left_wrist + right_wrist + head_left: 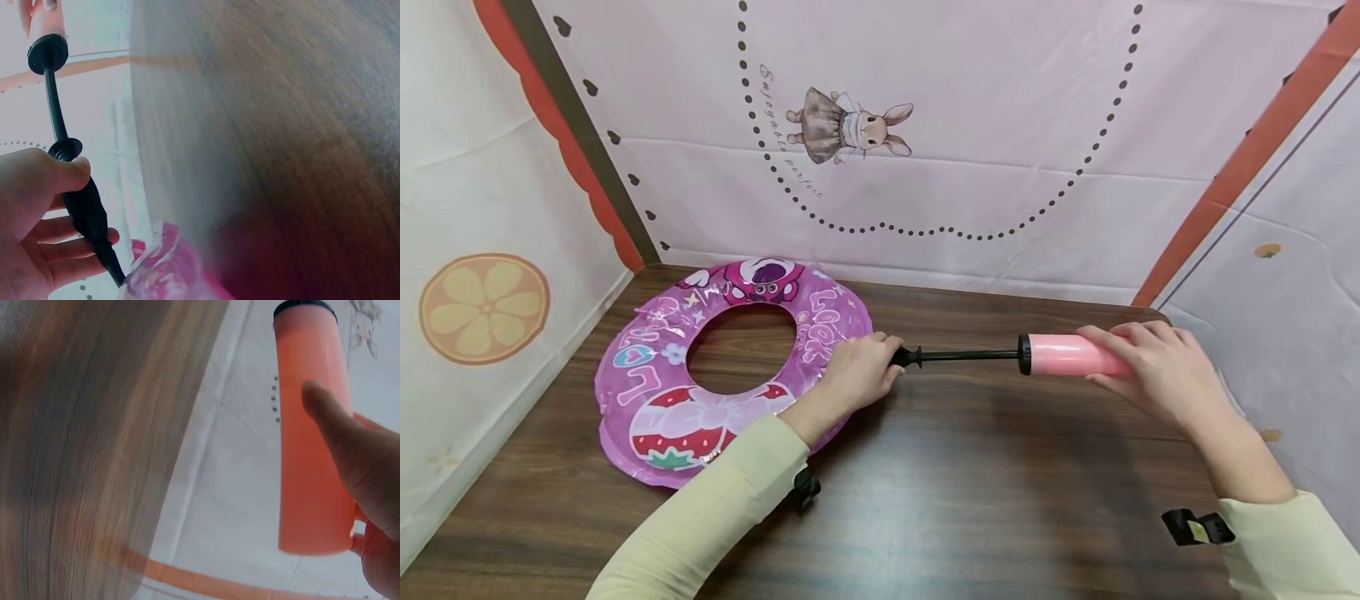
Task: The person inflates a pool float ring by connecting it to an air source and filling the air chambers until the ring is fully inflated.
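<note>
A pink hand pump [1063, 355] with a black rod lies level above the table, its rod drawn out. My right hand [1165, 367] grips the pink barrel [312, 475], thumb along one side. Around the black nozzle end [87, 212] curl the fingers of my left hand [861, 371]. That end reaches the clear valve area [165, 262] of a purple swim ring [625, 375]; whether the tip sits inside the valve is hidden. The ring, printed with a bear, strawberries and letters, lies on the table to the left, partly filled and wrinkled at its edge.
The dark wood table [925, 517] is bounded at the back by a pink cloth wall [1000, 125] with a rabbit print. Pale cloth walls stand at the left and right. Black straps [1197, 527] sit at both sleeve cuffs.
</note>
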{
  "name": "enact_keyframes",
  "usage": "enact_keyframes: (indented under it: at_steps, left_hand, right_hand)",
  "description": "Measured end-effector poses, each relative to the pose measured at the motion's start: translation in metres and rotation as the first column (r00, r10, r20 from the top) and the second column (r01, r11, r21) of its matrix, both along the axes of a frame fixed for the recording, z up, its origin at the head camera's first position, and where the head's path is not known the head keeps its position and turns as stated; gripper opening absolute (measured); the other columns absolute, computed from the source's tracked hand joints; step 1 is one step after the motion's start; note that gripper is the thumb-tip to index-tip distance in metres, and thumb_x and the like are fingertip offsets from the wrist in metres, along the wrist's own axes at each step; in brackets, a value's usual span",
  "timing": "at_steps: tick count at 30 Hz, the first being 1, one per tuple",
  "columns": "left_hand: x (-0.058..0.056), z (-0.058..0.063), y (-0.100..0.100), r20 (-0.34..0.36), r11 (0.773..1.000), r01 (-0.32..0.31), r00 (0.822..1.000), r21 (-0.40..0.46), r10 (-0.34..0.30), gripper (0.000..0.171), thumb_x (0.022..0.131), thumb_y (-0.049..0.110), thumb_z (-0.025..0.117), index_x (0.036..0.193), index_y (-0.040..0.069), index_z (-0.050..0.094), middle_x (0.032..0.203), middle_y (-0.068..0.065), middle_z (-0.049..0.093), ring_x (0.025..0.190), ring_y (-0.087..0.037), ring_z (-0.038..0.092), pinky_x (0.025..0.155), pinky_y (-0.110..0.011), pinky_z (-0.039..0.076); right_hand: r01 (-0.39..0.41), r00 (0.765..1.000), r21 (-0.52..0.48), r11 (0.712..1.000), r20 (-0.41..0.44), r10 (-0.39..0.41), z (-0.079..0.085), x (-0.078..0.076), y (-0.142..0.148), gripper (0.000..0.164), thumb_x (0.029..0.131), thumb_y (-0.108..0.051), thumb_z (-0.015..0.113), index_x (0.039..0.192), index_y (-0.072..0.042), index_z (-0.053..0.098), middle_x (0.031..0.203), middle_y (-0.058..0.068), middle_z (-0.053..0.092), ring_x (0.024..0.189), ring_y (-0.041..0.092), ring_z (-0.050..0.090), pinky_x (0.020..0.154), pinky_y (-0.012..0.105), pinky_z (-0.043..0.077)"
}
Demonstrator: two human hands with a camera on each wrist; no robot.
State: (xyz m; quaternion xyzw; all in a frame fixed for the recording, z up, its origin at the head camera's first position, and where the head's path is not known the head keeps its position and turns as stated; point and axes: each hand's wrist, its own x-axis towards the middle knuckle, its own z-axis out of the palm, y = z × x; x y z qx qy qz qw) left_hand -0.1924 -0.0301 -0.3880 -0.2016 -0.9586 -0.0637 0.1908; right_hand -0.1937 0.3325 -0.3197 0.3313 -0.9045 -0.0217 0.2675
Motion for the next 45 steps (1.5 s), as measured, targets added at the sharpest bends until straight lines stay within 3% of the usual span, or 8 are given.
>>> enact_keyframes:
  at_steps: [7, 16, 22, 28, 35, 36, 42, 45]
  left_hand:
    - [0.002, 0.0, 0.004, -0.059, 0.999, 0.039, 0.997, 0.005, -0.039, 0.029, 0.08, 0.029, 0.07, 0.1, 0.01, 0.064, 0.087, -0.006, 0.067, 0.069, -0.024, 0.065, 0.054, -0.037, 0.051]
    - [0.003, 0.002, 0.007, -0.048, 0.999, 0.03, 0.998, 0.028, -0.029, 0.03, 0.079, 0.029, 0.071, 0.101, 0.009, 0.065, 0.087, -0.007, 0.067, 0.069, -0.024, 0.065, 0.054, -0.036, 0.051]
    - [0.001, 0.005, 0.006, 0.028, 0.999, 0.015, 0.999, 0.041, -0.016, 0.031, 0.08, 0.031, 0.07, 0.104, 0.013, 0.065, 0.087, -0.005, 0.066, 0.072, -0.023, 0.064, 0.057, -0.037, 0.051]
    - [0.001, 0.005, 0.003, 0.063, 1.0, -0.002, 0.998, 0.032, 0.0, 0.03, 0.081, 0.034, 0.069, 0.105, 0.016, 0.064, 0.087, -0.004, 0.066, 0.075, -0.024, 0.065, 0.058, -0.038, 0.052]
    - [0.002, 0.002, 0.001, 0.018, 1.0, 0.01, 1.0, -0.003, -0.01, 0.03, 0.081, 0.032, 0.069, 0.104, 0.013, 0.065, 0.087, -0.004, 0.066, 0.072, -0.023, 0.064, 0.056, -0.037, 0.052]
    - [0.002, 0.001, 0.001, 0.009, 1.0, 0.013, 1.0, -0.005, -0.013, 0.03, 0.081, 0.031, 0.069, 0.104, 0.012, 0.065, 0.087, -0.004, 0.066, 0.071, -0.023, 0.064, 0.056, -0.037, 0.052]
    - [0.002, -0.001, 0.004, -0.038, 0.999, 0.04, 0.998, -0.017, -0.041, 0.03, 0.079, 0.03, 0.07, 0.103, 0.011, 0.065, 0.087, -0.005, 0.066, 0.068, -0.023, 0.064, 0.054, -0.037, 0.051]
    - [0.003, -0.001, 0.008, -0.058, 0.998, 0.047, 0.997, -0.047, -0.049, 0.03, 0.079, 0.031, 0.071, 0.101, 0.011, 0.066, 0.086, -0.005, 0.066, 0.065, -0.023, 0.064, 0.05, -0.035, 0.05]
  right_hand:
    - [-0.102, 0.992, 0.026, 0.994, -0.077, 0.103, -0.011, -0.002, -0.051, 0.054, 0.071, -0.045, 0.071, 0.118, -0.02, 0.059, 0.088, 0.012, 0.063, 0.083, 0.034, 0.056, 0.062, 0.048, 0.04]
    - [-0.102, 0.975, 0.055, 0.993, -0.192, 0.111, -0.02, -0.005, -0.1, 0.057, 0.063, -0.043, 0.08, 0.111, -0.021, 0.06, 0.084, 0.01, 0.061, 0.079, 0.032, 0.055, 0.064, 0.048, 0.042]
    - [-0.099, 0.987, 0.061, 0.993, -0.124, 0.106, -0.021, -0.006, -0.09, 0.058, 0.067, -0.046, 0.076, 0.117, -0.023, 0.058, 0.088, 0.009, 0.063, 0.085, 0.032, 0.057, 0.067, 0.048, 0.043]
    - [-0.102, 0.994, 0.017, 0.995, -0.041, 0.102, -0.017, -0.005, -0.052, 0.056, 0.082, -0.062, 0.052, 0.121, -0.023, 0.058, 0.09, 0.008, 0.063, 0.085, 0.032, 0.056, 0.066, 0.046, 0.041]
    - [-0.014, 1.0, -0.019, 1.0, 0.011, 0.014, -0.007, 0.0, -0.001, 0.057, 0.067, -0.04, 0.076, 0.117, -0.019, 0.059, 0.091, 0.012, 0.063, 0.087, 0.036, 0.054, 0.071, 0.052, 0.041]
    - [-0.012, 1.0, -0.023, 1.0, 0.009, 0.012, -0.008, 0.0, 0.001, 0.056, 0.07, -0.047, 0.073, 0.117, -0.019, 0.059, 0.091, 0.013, 0.063, 0.087, 0.037, 0.054, 0.07, 0.052, 0.041]
    - [-0.08, 0.996, -0.001, 0.997, -0.043, 0.08, -0.023, -0.004, -0.033, 0.06, 0.085, -0.066, 0.04, 0.119, -0.019, 0.058, 0.09, 0.012, 0.063, 0.084, 0.035, 0.056, 0.062, 0.048, 0.04]
    - [-0.098, 0.994, 0.03, 0.995, -0.047, 0.099, -0.03, -0.006, -0.056, 0.058, 0.087, -0.064, 0.039, 0.12, -0.02, 0.057, 0.09, 0.012, 0.063, 0.085, 0.034, 0.056, 0.063, 0.048, 0.041]
